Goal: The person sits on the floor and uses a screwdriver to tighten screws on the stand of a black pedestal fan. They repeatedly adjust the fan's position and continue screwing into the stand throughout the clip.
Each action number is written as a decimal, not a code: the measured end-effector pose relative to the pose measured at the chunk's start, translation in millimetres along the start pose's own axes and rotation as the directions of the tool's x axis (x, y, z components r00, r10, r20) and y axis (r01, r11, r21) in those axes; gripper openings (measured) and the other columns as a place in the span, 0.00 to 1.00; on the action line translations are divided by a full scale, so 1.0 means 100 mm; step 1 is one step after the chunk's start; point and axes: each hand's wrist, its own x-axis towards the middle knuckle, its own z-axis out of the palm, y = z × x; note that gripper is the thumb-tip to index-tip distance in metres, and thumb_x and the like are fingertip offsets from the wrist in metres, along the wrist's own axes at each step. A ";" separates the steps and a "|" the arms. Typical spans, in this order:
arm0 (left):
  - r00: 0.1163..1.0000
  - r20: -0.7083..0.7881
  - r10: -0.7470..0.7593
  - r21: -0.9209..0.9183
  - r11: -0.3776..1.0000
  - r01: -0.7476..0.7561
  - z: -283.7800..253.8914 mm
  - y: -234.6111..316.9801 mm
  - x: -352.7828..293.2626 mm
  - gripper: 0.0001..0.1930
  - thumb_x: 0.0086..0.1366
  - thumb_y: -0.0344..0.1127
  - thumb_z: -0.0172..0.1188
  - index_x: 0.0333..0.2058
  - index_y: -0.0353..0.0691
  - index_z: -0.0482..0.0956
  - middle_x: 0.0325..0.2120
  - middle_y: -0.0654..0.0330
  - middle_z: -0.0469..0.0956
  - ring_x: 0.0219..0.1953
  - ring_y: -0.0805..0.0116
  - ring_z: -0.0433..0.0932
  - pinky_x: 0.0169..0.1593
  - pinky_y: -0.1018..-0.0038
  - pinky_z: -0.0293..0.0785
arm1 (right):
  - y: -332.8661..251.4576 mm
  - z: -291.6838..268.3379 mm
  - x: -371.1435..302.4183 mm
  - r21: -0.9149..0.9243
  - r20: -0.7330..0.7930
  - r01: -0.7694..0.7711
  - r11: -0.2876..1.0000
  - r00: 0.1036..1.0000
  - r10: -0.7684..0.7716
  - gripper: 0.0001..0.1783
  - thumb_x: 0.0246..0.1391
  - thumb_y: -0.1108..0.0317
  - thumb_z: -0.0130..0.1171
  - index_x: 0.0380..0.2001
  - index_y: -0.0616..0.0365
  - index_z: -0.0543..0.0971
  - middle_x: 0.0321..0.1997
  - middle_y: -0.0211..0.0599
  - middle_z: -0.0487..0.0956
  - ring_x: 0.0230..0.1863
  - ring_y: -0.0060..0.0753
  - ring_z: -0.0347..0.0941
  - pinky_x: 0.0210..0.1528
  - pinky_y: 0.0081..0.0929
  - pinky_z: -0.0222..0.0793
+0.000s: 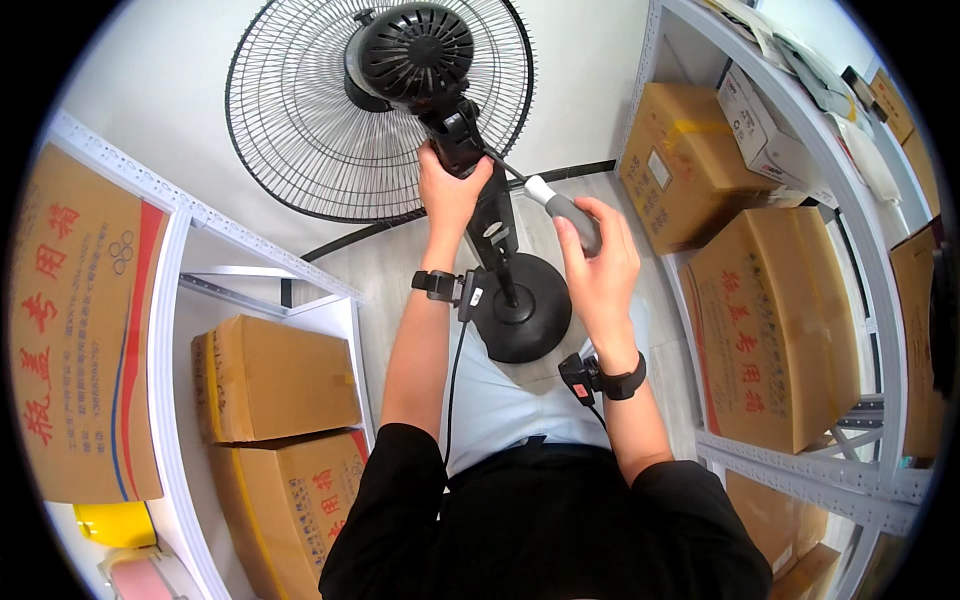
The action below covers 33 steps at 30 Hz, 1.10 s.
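Note:
A black pedestal fan (418, 52) stands before me, its wire cage toward the wall and its motor housing toward me. My left hand (450, 195) is wrapped round the fan's neck just below the tilt joint. In my right hand (605, 255) is a screwdriver (570, 215) with a grey and white handle, gripped between thumb and fingers. Its shaft points up and left to the side of the neck beside my left thumb. Whether the tip sits in a screw cannot be made out. The round black base (520, 335) rests on the floor between my legs.
Metal shelving flanks me on both sides. Cardboard boxes fill the left rack (190, 330) and the right rack (690, 370). A white carton (770, 130) lies on the upper right shelf. At lower left is a yellow object (115, 523). A black cable hangs from my left wrist device.

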 end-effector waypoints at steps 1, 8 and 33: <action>1.000 -0.001 -0.007 0.008 1.000 0.007 0.00 0.01 -0.01 0.37 0.43 0.44 0.71 0.49 0.34 0.64 0.37 0.50 0.75 0.39 0.54 0.76 0.44 0.63 0.71 | 0.03 0.01 0.01 -0.032 -0.042 0.112 0.993 0.993 -0.113 0.18 0.50 0.69 0.64 0.44 0.58 0.73 0.39 0.42 0.75 0.39 0.39 0.75 0.37 0.30 0.73; 1.000 0.010 0.007 -0.010 1.000 -0.007 0.01 0.00 0.01 0.36 0.43 0.43 0.70 0.49 0.34 0.64 0.37 0.50 0.75 0.40 0.53 0.76 0.44 0.63 0.71 | 0.09 0.12 0.00 0.173 -0.183 0.170 0.970 0.973 -0.137 0.25 0.46 0.69 0.68 0.48 0.57 0.71 0.45 0.42 0.73 0.44 0.37 0.75 0.43 0.32 0.72; 0.763 0.524 -0.378 -0.665 0.379 0.644 0.04 0.45 -0.30 0.11 0.64 0.39 0.58 0.35 0.36 0.74 0.29 0.60 0.78 0.29 0.76 0.74 0.34 0.80 0.70 | 0.14 0.02 -0.02 -0.079 -0.036 0.306 0.949 0.950 -0.309 0.24 0.36 0.76 0.69 0.41 0.57 0.75 0.43 0.39 0.71 0.44 0.42 0.70 0.43 0.33 0.69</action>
